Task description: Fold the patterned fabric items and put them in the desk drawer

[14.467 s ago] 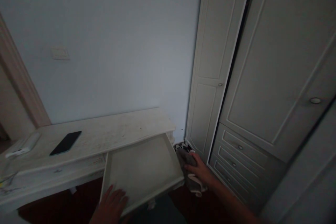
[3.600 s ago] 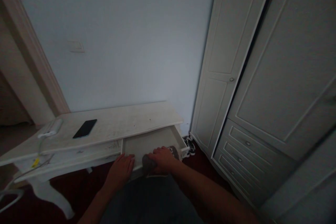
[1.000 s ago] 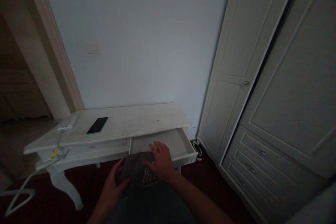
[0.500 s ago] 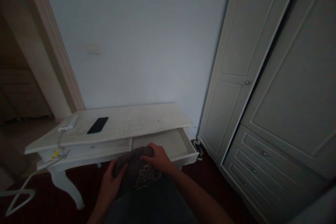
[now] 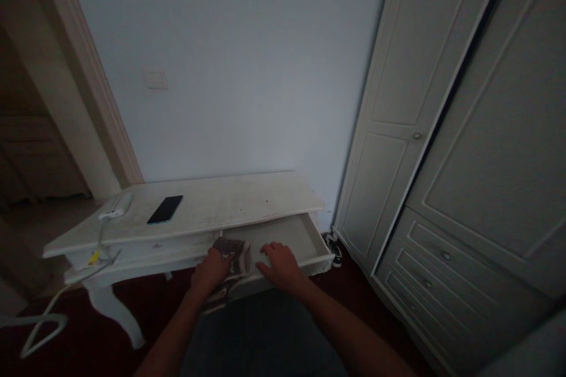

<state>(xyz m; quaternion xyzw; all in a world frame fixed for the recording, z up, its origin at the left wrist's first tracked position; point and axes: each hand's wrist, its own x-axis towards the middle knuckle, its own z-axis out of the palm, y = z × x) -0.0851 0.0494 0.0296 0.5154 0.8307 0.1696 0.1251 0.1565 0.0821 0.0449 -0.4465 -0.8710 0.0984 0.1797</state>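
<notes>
A folded brown cloth (image 5: 236,250) with a pale pattern, towel-like in look, sits at the left end of the pulled-out drawer (image 5: 303,238). My left hand (image 5: 212,271) grips its left side, with the fingertips partly hidden against it. More patterned cloth shows below, in front of the drawer's edge; whether it belongs to the same piece I cannot tell. Just right of the cloth, my right hand (image 5: 280,265) is over the drawer with its fingers apart and holds nothing.
On the white table (image 5: 239,200) lie a dark phone (image 5: 165,210) and a white power strip (image 5: 115,206), its cable hanging off the left side. A white wardrobe (image 5: 389,159) stands at right, with a shoe (image 5: 336,253) on the floor between it and the table.
The cloth has moved from in front of the drawer, between both hands, up to the drawer's left end. My right hand has let go and shifted right; the left still holds on.
</notes>
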